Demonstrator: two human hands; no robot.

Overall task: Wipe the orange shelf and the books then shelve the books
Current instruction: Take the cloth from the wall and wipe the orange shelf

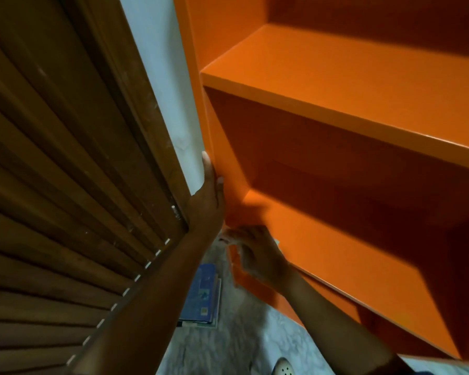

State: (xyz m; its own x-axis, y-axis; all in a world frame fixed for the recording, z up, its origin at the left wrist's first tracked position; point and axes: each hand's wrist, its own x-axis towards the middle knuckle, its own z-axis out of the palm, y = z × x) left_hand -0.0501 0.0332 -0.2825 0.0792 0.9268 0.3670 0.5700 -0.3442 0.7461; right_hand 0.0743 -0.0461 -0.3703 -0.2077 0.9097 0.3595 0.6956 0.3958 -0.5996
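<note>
Your left hand (209, 196) presses flat, fingers straight, on the side of the orange shelf (336, 109). Your right hand (255, 255) blurs at its lower corner, grip untellable. Books (201, 293) lie stacked on the floor (228, 347) at 6 o'clock, with a slatted door (52, 185) at 9 o'clock.

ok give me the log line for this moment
left hand flat on orange shelf side | right hand curled at lower board's front corner, contents unclear | books stacked on floor, unshelved
</note>
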